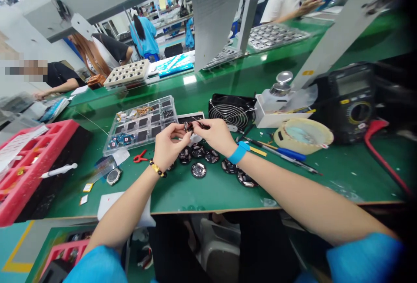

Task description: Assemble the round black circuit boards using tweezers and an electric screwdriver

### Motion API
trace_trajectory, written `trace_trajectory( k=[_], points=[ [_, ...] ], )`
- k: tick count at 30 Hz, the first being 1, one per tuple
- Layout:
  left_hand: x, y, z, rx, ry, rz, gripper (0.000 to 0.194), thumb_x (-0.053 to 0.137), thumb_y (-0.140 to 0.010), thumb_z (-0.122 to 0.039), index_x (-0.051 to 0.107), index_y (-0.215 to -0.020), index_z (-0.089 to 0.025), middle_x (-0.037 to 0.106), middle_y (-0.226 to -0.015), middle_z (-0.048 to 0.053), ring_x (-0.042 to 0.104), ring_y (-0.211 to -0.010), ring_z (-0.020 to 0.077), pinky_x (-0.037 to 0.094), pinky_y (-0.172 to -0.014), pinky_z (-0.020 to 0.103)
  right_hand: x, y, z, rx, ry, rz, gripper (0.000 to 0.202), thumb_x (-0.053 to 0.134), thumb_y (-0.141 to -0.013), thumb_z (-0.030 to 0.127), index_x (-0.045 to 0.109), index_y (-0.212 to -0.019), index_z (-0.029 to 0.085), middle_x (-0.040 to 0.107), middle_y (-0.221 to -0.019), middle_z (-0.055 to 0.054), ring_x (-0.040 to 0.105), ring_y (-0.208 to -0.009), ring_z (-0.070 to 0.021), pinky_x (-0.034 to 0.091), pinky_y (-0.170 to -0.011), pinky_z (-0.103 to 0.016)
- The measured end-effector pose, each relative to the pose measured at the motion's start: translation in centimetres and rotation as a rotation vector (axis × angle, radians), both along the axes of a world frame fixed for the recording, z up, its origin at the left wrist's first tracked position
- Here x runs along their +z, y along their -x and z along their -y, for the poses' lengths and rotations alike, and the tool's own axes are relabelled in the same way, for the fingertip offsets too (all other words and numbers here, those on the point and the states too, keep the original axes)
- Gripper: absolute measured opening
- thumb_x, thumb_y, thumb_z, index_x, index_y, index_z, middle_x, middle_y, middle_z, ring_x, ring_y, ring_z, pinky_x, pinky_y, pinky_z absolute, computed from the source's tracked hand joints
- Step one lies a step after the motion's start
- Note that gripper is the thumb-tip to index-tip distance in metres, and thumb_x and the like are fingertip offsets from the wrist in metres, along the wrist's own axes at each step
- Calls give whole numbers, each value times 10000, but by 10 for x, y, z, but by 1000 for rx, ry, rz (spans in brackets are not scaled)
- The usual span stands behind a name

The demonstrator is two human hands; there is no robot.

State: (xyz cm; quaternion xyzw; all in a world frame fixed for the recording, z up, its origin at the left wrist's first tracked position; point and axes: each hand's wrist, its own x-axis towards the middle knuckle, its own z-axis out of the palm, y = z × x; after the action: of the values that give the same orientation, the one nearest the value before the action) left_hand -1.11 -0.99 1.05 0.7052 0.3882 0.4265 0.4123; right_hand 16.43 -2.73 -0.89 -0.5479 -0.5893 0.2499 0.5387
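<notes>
My left hand (171, 143) pinches a small dark round electronic part (188, 126) between thumb and fingers, raised above the table. Close beside it, my right hand (217, 135) is closed on a slim dark tool (202, 125) that looks like tweezers, its tip at the part. Fingers hide much of both. Below my hands, several round black circuit-board modules lie loose, one apart from the others (198, 170). A clear compartment box (140, 122) with small parts stands behind my left hand. Small red pliers or a clip (140, 157) lie left of my left wrist.
A black fan (232, 111) stands behind my right hand. Rightward are a dispenser bottle (282, 85), a cream bowl (302, 137), pens (276, 150) and a multimeter (352, 105). A red foam tray (35, 161) sits at left, near a round watch-like part (113, 176). Other people sit beyond.
</notes>
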Motion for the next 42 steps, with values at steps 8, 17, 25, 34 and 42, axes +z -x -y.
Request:
trace_trajectory(
  k=[8, 17, 25, 34, 42],
  points=[
    [-3, 1, -1, -2, -32, 4, 293, 789, -841, -365, 685, -1026, -163, 740, -856, 53, 725, -738, 155, 644, -688, 265, -3, 3, -3, -8, 49, -94, 407, 617, -844, 485, 778, -733, 128, 635, -622, -12, 506, -608, -152, 332, -573, -282],
    [-12, -3, -1, -43, 25, 67, 245, 792, -843, -332, 682, -989, -170, 760, -912, 62, 766, -826, 177, 662, -743, 279, 2, -7, -1, -64, 9, -45, 372, 629, -851, 462, 795, -764, 140, 696, -675, -30, 580, -637, -175, 431, -593, -278],
    [-8, -2, -7, -139, 156, 200, 462, 751, -862, -302, 656, -1301, -195, 717, -850, 13, 776, -785, 183, 670, -787, 322, 17, -18, 0, 46, 31, -19, 385, 599, -935, 482, 835, -938, 178, 794, -860, -57, 699, -786, -196, 523, -741, -293],
    [-12, -1, -11, -106, 157, 176, 243, 758, -864, -353, 688, -1010, -173, 759, -899, 38, 778, -773, 185, 657, -781, 310, 19, -17, 5, 111, -13, 13, 321, 669, -947, 476, 818, -1009, 199, 815, -1014, -37, 716, -938, -225, 525, -848, -317],
    [-11, -3, -11, -104, 278, 215, 240, 768, -820, -365, 641, -888, -173, 734, -787, 14, 787, -752, 194, 662, -761, 310, 18, -13, 9, 72, -53, 148, 265, 640, -992, 411, 822, -1047, 226, 822, -1119, -49, 752, -1067, -250, 540, -954, -356]
  ],
)
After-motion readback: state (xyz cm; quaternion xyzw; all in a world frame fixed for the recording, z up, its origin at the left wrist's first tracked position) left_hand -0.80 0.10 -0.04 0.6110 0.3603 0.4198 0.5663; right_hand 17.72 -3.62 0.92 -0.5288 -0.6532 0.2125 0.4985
